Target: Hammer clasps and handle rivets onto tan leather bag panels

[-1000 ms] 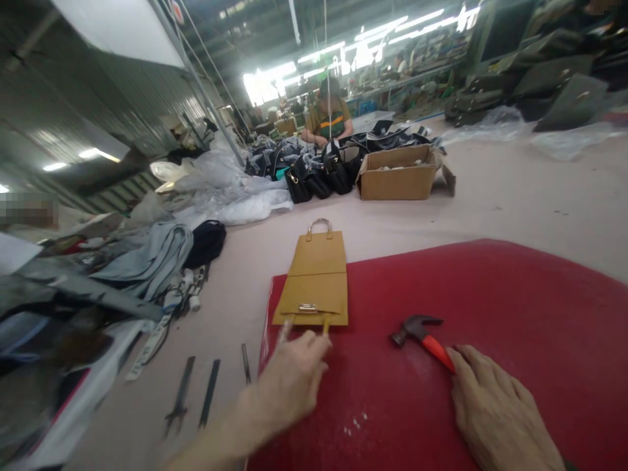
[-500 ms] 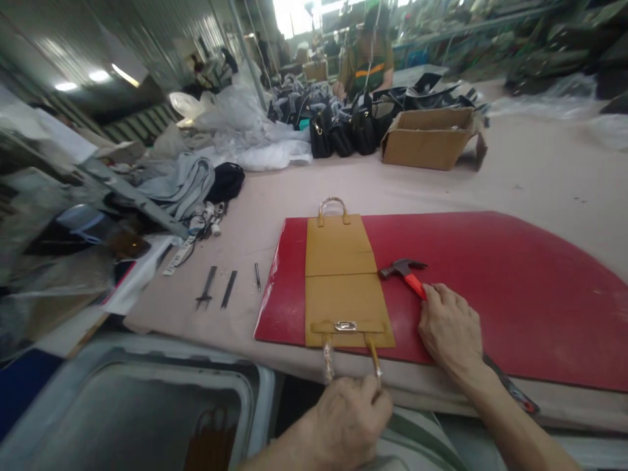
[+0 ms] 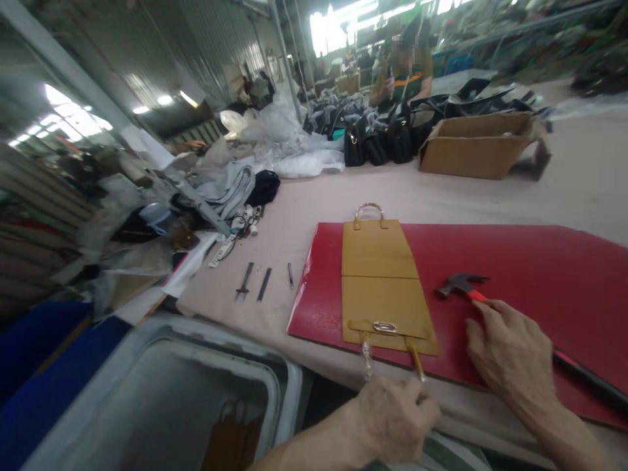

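Note:
A mustard-yellow bag body [image 3: 385, 301] lies opened flat, with a crease across its middle. A metal clasp plate [image 3: 385, 327] sits near its front edge. The far handle [image 3: 369, 208] has clear wrapping. My left hand [image 3: 395, 418] is closed around the near handle [image 3: 367, 358], pulled over the table's front edge; its wrapping is off one side. To the right, my right hand [image 3: 513, 350] grips a claw hammer [image 3: 461, 284] by its red and black handle, low over the red board. The palm hides the middle of the handle.
Under the bag lies a red board [image 3: 500, 255]. Small tools [image 3: 265, 284] rest left of it. A grey bin [image 3: 289, 386] with brown bag pieces [image 3: 230, 435] stands below the table edge. Behind are a cardboard box [image 3: 471, 154], black bags [image 3: 377, 144] and a person [image 3: 407, 72].
The view has turned left, so everything appears farther right. My right hand and the hammer have moved right, away from the bag's edge. My left hand still holds the near handle.

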Demonstrator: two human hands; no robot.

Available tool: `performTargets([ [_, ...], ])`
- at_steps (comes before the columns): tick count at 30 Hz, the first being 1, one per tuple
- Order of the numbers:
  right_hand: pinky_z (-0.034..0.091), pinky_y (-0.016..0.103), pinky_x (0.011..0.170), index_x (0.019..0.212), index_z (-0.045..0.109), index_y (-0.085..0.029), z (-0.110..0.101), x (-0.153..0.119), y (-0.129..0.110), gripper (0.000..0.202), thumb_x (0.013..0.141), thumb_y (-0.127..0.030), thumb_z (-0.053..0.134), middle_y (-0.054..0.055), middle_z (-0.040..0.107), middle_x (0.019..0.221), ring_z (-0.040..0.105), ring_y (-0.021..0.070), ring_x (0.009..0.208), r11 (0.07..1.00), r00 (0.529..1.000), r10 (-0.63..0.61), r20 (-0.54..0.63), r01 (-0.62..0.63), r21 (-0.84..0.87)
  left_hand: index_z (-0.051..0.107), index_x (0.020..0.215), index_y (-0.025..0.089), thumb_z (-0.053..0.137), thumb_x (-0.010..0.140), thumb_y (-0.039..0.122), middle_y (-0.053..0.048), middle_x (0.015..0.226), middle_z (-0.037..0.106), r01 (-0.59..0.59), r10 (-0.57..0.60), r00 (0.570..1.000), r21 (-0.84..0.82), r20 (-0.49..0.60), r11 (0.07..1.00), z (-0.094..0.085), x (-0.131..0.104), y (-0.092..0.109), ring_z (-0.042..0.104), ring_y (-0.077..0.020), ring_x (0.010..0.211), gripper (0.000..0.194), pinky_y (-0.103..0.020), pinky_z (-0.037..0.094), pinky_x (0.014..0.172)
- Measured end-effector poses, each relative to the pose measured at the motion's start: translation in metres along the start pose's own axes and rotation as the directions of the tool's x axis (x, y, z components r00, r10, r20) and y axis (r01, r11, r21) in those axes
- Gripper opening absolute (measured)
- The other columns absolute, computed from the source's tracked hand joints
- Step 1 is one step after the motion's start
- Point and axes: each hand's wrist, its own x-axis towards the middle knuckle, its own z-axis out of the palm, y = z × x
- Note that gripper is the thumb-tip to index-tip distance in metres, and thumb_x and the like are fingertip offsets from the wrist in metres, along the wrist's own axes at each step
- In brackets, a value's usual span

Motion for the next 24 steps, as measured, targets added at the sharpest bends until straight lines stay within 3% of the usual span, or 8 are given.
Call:
performTargets([
  [8, 0.047, 0.048, 0.098, 0.122, 0.062, -0.016, 0.032, 0.009, -0.074, 0.039, 0.099, -0.038, 0.039, 0.016, 0.063, 0.129, 0.059, 0.0313, 0.118, 0.899, 0.963, -0.266, 0.036, 0.235, 0.37, 0.06, 0.096, 0.019, 0.052, 0.093, 0.028, -0.005, 0.091, 0.071, -0.028, 0.005, 0.989, -0.149, -0.147, 0.988, -0.01, -0.01, -0.01, 0.067, -0.0175, 0.082, 0.013, -0.031, 0.053, 0.066],
  [11, 0.043, 0.053, 0.101, 0.124, 0.063, -0.016, 0.037, 0.006, -0.08, 0.043, 0.099, -0.039, 0.036, 0.015, 0.063, 0.132, 0.055, 0.0336, 0.125, 0.898, 0.955, -0.294, 0.046, 0.259, 0.355, 0.062, 0.095, 0.019, 0.049, 0.095, 0.025, -0.007, 0.097, 0.072, 0.176, -0.235, 0.927, -0.217, -0.291, 0.96, -0.027, -0.033, -0.047, 0.067, -0.0183, 0.092, 0.014, -0.033, 0.054, 0.082],
  [14, 0.042, 0.054, 0.102, 0.125, 0.063, -0.016, 0.041, 0.004, -0.078, 0.046, 0.098, -0.042, 0.037, 0.015, 0.063, 0.133, 0.054, 0.0344, 0.126, 0.894, 0.957, -0.286, 0.038, 0.252, 0.369, 0.064, 0.097, 0.02, 0.047, 0.096, 0.021, -0.008, 0.099, 0.071, 0.613, -0.666, 0.674, -0.26, -0.32, 0.746, -0.054, -0.071, -0.118, 0.066, -0.0196, 0.096, 0.018, -0.033, 0.053, 0.087],
  [15, 0.042, 0.054, 0.102, 0.125, 0.063, -0.016, 0.042, 0.004, -0.077, 0.046, 0.098, -0.041, 0.036, 0.015, 0.064, 0.133, 0.055, 0.0349, 0.125, 0.893, 0.957, -0.286, 0.039, 0.252, 0.372, 0.066, 0.1, 0.02, 0.047, 0.095, 0.022, -0.009, 0.104, 0.071, 0.741, -0.771, 0.561, -0.232, -0.303, 0.63, -0.064, -0.086, -0.146, 0.066, -0.0207, 0.1, 0.019, -0.034, 0.052, 0.09],
  [17, 0.043, 0.055, 0.101, 0.124, 0.064, -0.015, 0.043, 0.006, -0.077, 0.046, 0.098, -0.04, 0.036, 0.016, 0.064, 0.132, 0.055, 0.0356, 0.124, 0.893, 0.957, -0.286, 0.04, 0.251, 0.374, 0.068, 0.104, 0.019, 0.051, 0.094, 0.025, -0.012, 0.113, 0.071, 0.953, -0.937, 0.236, -0.128, -0.257, 0.275, -0.084, -0.116, -0.199, 0.065, -0.0231, 0.107, 0.021, -0.034, 0.05, 0.095],
  [18, 0.043, 0.055, 0.1, 0.123, 0.064, -0.014, 0.042, 0.006, -0.078, 0.046, 0.098, -0.04, 0.036, 0.016, 0.064, 0.131, 0.056, 0.0356, 0.124, 0.894, 0.959, -0.282, 0.041, 0.247, 0.374, 0.068, 0.106, 0.016, 0.051, 0.093, 0.026, -0.015, 0.117, 0.069, 0.978, -0.956, 0.143, -0.113, -0.257, 0.177, -0.093, -0.13, -0.222, 0.064, -0.0261, 0.11, 0.024, -0.036, 0.049, 0.096],
  [21, 0.042, 0.053, 0.102, 0.123, 0.065, -0.016, 0.035, 0.008, -0.081, 0.043, 0.099, -0.041, 0.038, 0.015, 0.064, 0.131, 0.055, 0.0338, 0.123, 0.902, 0.966, -0.249, 0.075, 0.203, 0.382, 0.069, 0.098, 0.012, 0.058, 0.089, 0.032, -0.019, 0.108, 0.071, 0.992, -0.981, 0.009, -0.121, -0.196, 0.034, -0.109, -0.158, -0.272, 0.065, -0.0308, 0.108, 0.025, -0.038, 0.05, 0.09],
  [24, 0.04, 0.052, 0.105, 0.122, 0.065, -0.017, 0.025, 0.008, -0.085, 0.038, 0.1, -0.038, 0.041, 0.014, 0.063, 0.133, 0.053, 0.0317, 0.126, 0.904, 0.966, -0.224, 0.131, 0.156, 0.399, 0.065, 0.07, 0.014, 0.073, 0.077, 0.039, -0.01, 0.066, 0.067, 0.982, -0.997, -0.074, -0.175, -0.01, -0.071, -0.109, -0.167, -0.299, 0.068, -0.0269, 0.075, 0.027, -0.033, 0.051, 0.066],
])
